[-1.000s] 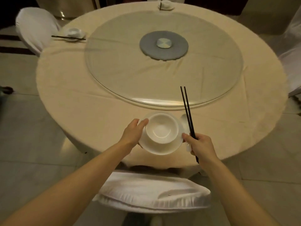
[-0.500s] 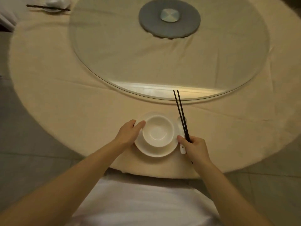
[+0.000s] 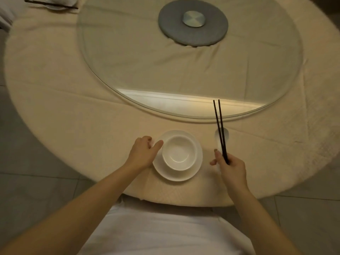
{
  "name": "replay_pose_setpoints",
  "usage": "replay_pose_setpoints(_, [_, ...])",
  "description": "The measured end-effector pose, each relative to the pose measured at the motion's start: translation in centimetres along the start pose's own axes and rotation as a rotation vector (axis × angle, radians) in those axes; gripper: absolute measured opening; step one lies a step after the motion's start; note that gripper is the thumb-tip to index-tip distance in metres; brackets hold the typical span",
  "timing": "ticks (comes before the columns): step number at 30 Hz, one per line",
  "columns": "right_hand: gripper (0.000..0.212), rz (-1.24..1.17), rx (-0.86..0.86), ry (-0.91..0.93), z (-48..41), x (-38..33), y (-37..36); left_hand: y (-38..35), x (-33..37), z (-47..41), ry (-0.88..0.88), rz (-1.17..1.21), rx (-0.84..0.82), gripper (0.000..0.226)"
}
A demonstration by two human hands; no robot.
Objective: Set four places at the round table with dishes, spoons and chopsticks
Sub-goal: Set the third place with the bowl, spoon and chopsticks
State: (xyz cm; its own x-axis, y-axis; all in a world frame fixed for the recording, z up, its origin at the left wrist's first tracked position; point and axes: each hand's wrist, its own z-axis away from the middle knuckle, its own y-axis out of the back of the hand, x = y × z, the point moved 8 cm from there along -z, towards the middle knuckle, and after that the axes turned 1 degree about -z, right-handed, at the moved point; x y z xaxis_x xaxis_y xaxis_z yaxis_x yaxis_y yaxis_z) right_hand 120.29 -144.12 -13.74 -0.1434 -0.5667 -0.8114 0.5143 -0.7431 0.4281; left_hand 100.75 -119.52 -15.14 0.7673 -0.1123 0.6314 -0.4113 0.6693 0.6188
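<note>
A white bowl (image 3: 179,153) stands on a white plate (image 3: 191,174) near the front edge of the round table (image 3: 73,126). My left hand (image 3: 143,153) rests at the plate's left rim, thumb touching the bowl and fingers curled. To the right of the plate, my right hand (image 3: 230,166) grips a pair of black chopsticks (image 3: 219,124) that point away from me. A white spoon (image 3: 221,134) lies under the chopsticks with its bowl end away from me; its handle runs toward my right hand. Whether the hand holds the spoon too is unclear.
A large glass turntable (image 3: 128,57) with a grey hub (image 3: 193,23) fills the table's middle. Another place setting with black chopsticks (image 3: 51,4) sits at the far left. A white chair cover (image 3: 165,229) lies just below the table's front edge.
My right hand has moved to the right, away from the plate, taking the chopsticks and spoon with it. The view has come closer to the table. My left hand stays at the plate.
</note>
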Motion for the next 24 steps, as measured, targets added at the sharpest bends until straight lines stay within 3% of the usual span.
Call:
replay_pose_setpoints(6, [0.010,-0.018,-0.361,0.129,1.5,-5.7,-0.6,2.0,1.4,1.9,-0.093,0.020,0.131,0.041])
replay_pose_setpoints(13, [0.015,-0.094,-0.393,0.015,0.0,-5.6,-2.4,0.5,1.6,2.1,-0.051,0.102,0.019,0.039])
replay_pose_setpoints(17, [0.024,-0.135,-0.438,-0.071,-0.5,-4.5,-4.0,0.0,0.9,1.7,-0.015,0.178,0.017,0.029])
replay_pose_setpoints(24, [0.021,-0.155,-0.509,-0.107,-1.0,-4.5,-5.4,0.0,0.1,1.5,0.005,0.242,0.030,0.018])
